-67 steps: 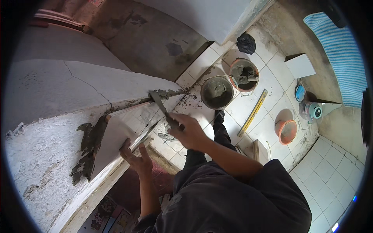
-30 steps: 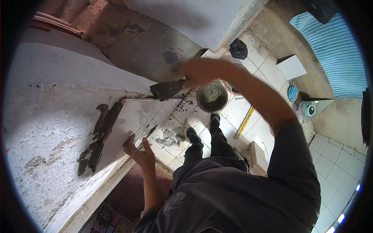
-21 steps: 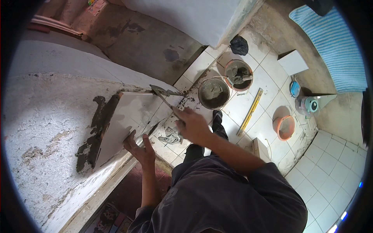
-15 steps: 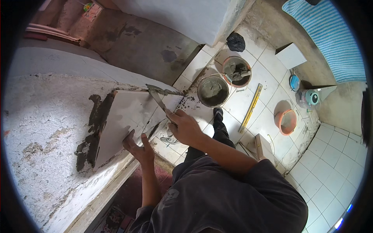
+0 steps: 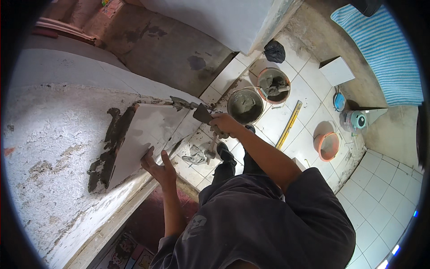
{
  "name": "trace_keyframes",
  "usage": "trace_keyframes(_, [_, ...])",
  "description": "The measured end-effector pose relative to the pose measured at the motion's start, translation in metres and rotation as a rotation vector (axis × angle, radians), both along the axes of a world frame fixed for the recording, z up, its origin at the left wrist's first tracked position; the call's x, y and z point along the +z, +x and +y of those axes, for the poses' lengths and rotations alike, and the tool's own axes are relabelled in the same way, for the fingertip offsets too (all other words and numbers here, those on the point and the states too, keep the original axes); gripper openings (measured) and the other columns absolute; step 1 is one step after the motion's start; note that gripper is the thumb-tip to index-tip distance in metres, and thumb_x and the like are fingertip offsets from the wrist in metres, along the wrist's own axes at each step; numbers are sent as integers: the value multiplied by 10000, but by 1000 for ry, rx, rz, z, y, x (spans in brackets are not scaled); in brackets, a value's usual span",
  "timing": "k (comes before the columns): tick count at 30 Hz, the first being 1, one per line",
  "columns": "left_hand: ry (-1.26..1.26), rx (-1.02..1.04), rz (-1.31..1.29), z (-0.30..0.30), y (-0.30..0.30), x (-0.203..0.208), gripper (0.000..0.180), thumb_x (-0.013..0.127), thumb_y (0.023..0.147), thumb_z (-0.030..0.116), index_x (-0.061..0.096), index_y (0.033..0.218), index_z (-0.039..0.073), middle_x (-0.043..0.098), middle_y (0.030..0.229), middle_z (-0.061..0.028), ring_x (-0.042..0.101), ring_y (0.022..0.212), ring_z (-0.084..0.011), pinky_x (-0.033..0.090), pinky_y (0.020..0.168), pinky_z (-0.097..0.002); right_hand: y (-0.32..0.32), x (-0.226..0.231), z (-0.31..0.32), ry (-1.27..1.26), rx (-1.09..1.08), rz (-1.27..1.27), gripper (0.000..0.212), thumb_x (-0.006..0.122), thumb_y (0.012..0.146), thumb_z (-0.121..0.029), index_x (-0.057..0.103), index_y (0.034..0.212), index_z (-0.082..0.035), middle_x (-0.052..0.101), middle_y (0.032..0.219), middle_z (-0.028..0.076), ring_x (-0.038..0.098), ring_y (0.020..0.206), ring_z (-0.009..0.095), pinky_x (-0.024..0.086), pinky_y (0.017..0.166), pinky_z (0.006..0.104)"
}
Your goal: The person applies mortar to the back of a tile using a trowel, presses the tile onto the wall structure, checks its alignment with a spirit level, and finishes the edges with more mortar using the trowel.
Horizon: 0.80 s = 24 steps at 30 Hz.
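Note:
My left hand (image 5: 160, 169) rests with spread fingers on the lower edge of a white tile (image 5: 145, 134). The tile stands against the rough wall, with dark wet mortar (image 5: 107, 150) showing along its left edge. My right hand (image 5: 225, 125) is wrapped around the handle of a trowel (image 5: 202, 114). The trowel's dark, squarish blade is raised beside the far right end of the tiled strip, where more mortar (image 5: 179, 102) lies along the top edge. Beyond the right hand is a bucket (image 5: 229, 110) of grey mortar.
A second mortar bucket (image 5: 288, 85) holds a tool. On the tiled floor lie a yellow level (image 5: 291, 121), a hammer (image 5: 210, 154) and a crumpled grey sheet (image 5: 195, 155). An orange bowl (image 5: 329, 154) and a teal-topped jug (image 5: 358, 119) stand to the right. A black bag (image 5: 274, 50) lies farther back.
My right hand has moved right, away from the tile, and turned the trowel so its blade face shows. The left hand stays at the tile. A foot and the hammer have come into view.

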State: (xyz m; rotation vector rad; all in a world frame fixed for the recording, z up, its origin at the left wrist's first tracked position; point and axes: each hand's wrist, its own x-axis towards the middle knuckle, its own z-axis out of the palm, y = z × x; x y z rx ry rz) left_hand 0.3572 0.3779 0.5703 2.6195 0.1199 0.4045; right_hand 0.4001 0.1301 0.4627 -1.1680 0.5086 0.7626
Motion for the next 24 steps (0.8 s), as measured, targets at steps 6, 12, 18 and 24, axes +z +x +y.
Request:
trace_keyframes(6, [-42, 25, 29, -5, 3, 2, 373, 604, 807, 200, 522, 1088, -30, 453, 1165, -216, 368, 1127, -366, 287, 961, -482, 16, -22, 3, 53, -4, 3, 292, 568, 817, -121, 565, 1089, -15, 584, 752, 83, 588, 581, 174, 459, 466, 294])
trace_keyframes(12, [15, 22, 4, -5, 2, 1, 347, 592, 830, 193, 525, 1104, -8, 494, 1102, -185, 402, 1099, -337, 311, 943, -446, 5, 13, 7, 169, -102, 9, 233, 566, 813, -133, 579, 1012, -12, 591, 710, 85, 590, 528, 177, 449, 408, 303])
trace_keyframes(18, [17, -12, -7, -2, 3, -2, 351, 597, 823, 193, 523, 1096, -14, 487, 1123, -199, 386, 1116, -353, 294, 958, -466, 0, 66, 2, 178, -103, 21, 485, 586, 821, -121, 468, 1277, -7, 596, 765, 84, 582, 566, 163, 458, 475, 282])
trace_keyframes(24, [-2, -24, -39, 0, 3, -2, 406, 589, 829, 295, 541, 1065, -32, 471, 1138, -225, 388, 1106, -381, 287, 945, -500, 0, 115, -8, 81, 7, -197, 483, 590, 816, -118, 472, 1261, 25, 615, 807, 92, 595, 589, 153, 475, 517, 274])
